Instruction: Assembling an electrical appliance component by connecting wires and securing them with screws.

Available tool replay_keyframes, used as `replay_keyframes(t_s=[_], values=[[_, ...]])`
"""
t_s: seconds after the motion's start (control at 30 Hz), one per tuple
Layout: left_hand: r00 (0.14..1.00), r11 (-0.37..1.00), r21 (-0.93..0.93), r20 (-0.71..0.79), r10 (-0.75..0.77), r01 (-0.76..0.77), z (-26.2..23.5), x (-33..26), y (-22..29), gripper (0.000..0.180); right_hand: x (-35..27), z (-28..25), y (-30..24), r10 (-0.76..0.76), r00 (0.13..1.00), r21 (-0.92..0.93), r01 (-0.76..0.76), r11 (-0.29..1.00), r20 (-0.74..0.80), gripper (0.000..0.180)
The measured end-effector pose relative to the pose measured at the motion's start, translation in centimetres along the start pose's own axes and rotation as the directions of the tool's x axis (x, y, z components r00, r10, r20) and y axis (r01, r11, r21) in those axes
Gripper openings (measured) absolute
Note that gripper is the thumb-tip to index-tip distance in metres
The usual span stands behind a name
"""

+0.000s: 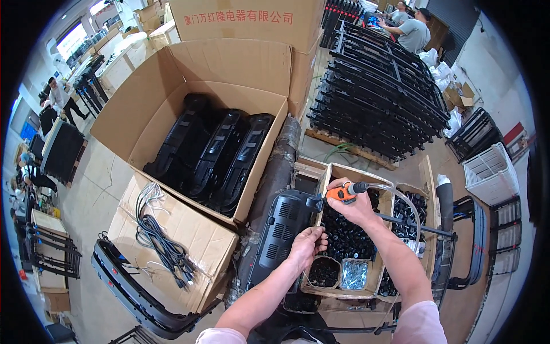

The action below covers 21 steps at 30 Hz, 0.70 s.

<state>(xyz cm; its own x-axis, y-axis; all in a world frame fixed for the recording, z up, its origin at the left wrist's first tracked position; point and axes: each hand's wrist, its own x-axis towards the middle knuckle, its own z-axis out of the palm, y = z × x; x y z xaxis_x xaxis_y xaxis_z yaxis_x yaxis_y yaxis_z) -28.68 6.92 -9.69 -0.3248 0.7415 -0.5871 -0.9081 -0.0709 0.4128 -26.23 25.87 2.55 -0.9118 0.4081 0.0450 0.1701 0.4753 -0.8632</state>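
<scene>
My right hand (352,207) is wrapped round an orange and black power screwdriver (342,194), with a clear hose (401,195) running from its back end. The tool's front end points left at the top end of a black vented plastic housing (282,226); whether it touches cannot be made out. My left hand (309,243) is close to the housing's right side, thumb and fingertips pinched together. Whatever is between them is too small to tell. Below that hand are a container of small dark screws (323,272) and a tray of silvery screws (354,274).
A wooden crate (327,172) of black parts stands under my right arm. To the left is an open cardboard box (143,109) with black plastic housings. Coiled cables (163,241) lie on a carton (123,215). Black frames (378,92) are stacked beyond; people work far off.
</scene>
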Motion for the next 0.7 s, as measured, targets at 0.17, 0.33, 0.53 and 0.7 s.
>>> replay_keyframes(t_s=[0.17, 0.33, 0.53, 0.7], values=[[0.996, 0.997, -0.048, -0.059, 0.063, -0.066, 0.8, 1.0, 0.3, 0.015, 0.2, -0.3, -1.2, 0.051, 0.999, -0.077, -0.050, 0.996, 0.010, 0.033], [0.991, 0.988, -0.129, -0.109, 0.071, -0.085, 1.1, 1.9, 0.5, 0.019, 0.2, -0.4, -1.6, 0.056, 0.998, -0.048, -0.054, 0.997, 0.026, 0.033], [0.988, 0.985, -0.165, -0.155, 0.019, -0.045, 2.1, 2.9, 0.5, 0.025, 0.3, -0.3, -0.8, 0.005, 1.000, -0.087, -0.006, 0.996, -0.004, 0.032], [0.988, 0.971, -0.237, -0.152, 0.007, -0.043, 2.7, 3.9, 0.6, 0.029, 0.8, -0.4, -0.2, 0.091, 0.995, -0.059, -0.089, 0.994, 0.030, 0.034]])
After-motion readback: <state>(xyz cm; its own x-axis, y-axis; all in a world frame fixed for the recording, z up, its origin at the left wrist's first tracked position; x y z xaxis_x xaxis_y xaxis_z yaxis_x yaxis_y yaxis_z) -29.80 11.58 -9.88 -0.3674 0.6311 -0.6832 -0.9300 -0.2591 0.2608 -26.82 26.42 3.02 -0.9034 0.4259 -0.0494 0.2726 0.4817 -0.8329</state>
